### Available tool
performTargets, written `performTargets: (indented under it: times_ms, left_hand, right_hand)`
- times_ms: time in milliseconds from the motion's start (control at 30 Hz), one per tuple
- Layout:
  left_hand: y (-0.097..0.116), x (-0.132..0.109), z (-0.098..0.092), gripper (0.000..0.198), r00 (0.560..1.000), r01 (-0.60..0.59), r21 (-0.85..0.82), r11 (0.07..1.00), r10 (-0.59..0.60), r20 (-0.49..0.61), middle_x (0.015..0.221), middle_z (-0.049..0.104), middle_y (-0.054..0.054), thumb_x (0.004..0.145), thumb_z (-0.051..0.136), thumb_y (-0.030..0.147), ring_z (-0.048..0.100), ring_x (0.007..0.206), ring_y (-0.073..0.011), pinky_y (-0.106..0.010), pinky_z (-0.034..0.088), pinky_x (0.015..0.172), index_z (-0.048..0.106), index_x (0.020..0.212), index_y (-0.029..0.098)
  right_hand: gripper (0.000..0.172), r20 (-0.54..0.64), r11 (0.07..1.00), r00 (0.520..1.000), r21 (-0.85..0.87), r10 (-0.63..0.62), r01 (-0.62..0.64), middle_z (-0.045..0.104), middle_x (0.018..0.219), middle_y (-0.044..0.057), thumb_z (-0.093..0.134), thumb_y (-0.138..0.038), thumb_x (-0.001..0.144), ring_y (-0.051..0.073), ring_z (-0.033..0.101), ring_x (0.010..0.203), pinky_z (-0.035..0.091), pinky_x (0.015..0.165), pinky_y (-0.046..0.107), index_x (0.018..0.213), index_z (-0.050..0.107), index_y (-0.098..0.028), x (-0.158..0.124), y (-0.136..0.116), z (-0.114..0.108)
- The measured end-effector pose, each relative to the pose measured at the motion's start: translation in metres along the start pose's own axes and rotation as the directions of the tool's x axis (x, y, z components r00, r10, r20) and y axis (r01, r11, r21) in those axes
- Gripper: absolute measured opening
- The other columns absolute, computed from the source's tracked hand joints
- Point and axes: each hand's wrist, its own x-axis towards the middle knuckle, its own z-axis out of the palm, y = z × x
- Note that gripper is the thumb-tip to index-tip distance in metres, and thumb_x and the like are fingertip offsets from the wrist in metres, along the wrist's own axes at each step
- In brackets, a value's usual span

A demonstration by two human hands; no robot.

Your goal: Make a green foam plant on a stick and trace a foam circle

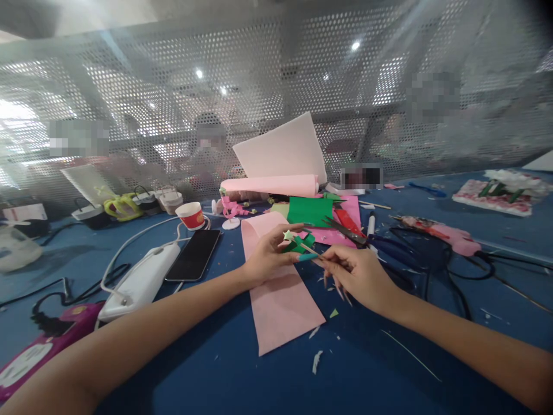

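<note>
My left hand [270, 253] is curled around a small pale green star-shaped piece [288, 234], its thumb and forefinger reaching forward on either side. Between my two hands runs a thin wooden stick [309, 249], with one end close to the star. My right hand [358, 274] pinches the stick's other end between thumb and fingers. Whether star and stick are joined, I cannot tell. Under my left hand lies a pink paper strip [285, 314], its far end curling up. Just beyond my hands are green paper [310, 211] and dark-bladed scissors [343, 229].
At left are a phone [194, 255], a white power strip [140, 279] and a red paper cup [190, 215]. A pink roll [270, 185] lies at the back. A pink glue gun [449, 233] and cables are at right. Paper scraps [317, 362] dot the blue table.
</note>
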Motion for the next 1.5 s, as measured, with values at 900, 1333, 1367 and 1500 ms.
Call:
performTargets:
  times_ms: [900,1333,1367,1500]
  left_hand:
    - [0.0044,-0.0004,-0.0012,0.028,0.997,0.008,-0.098,0.995,-0.015,-0.071,0.102,0.068,-0.007,0.072,0.075,0.026,0.062,0.09,-0.0168,-0.027,0.047,0.074,0.071,0.099,0.02]
    - [0.0004,-0.0009,-0.0014,0.029,0.998,-0.018,-0.143,0.99,0.009,-0.069,0.094,0.069,-0.005,0.066,0.079,0.023,0.064,0.081,-0.0142,-0.025,0.05,0.072,0.071,0.094,0.02]
    - [0.0005,-0.0009,-0.0009,0.026,0.996,-0.014,-0.143,0.99,0.001,-0.085,0.09,0.069,-0.004,0.066,0.079,0.024,0.063,0.077,-0.0132,-0.024,0.05,0.068,0.071,0.091,0.02]
    - [0.0008,-0.0002,0.0,0.02,0.99,-0.048,-0.113,0.992,0.032,-0.136,0.082,0.067,-0.003,0.065,0.079,0.025,0.061,0.071,-0.0128,-0.025,0.05,0.063,0.071,0.082,0.019]
  right_hand:
    - [0.029,-0.005,0.994,0.999,-0.097,-0.05,0.05,0.052,0.043,-0.005,0.052,-0.039,0.089,0.009,0.048,0.03,0.035,0.035,0.021,0.069,0.057,-0.02,-0.0001,-0.0026,-0.0057]
    - [0.032,0.055,1.0,0.999,-0.022,0.001,0.001,0.06,0.051,-0.002,0.051,-0.045,0.09,0.01,0.051,0.033,0.038,0.035,0.021,0.071,0.057,-0.02,0.0001,-0.0025,-0.003]
    - [0.033,0.059,1.0,0.998,-0.024,0.002,0.0,0.06,0.051,-0.001,0.051,-0.046,0.09,0.01,0.052,0.034,0.039,0.036,0.021,0.071,0.057,-0.02,0.0,-0.0026,-0.0028]
    - [0.032,0.062,0.999,0.998,-0.044,-0.002,0.005,0.061,0.052,-0.001,0.051,-0.046,0.089,0.011,0.053,0.035,0.039,0.037,0.022,0.071,0.057,-0.02,-0.0001,-0.0029,-0.0025]
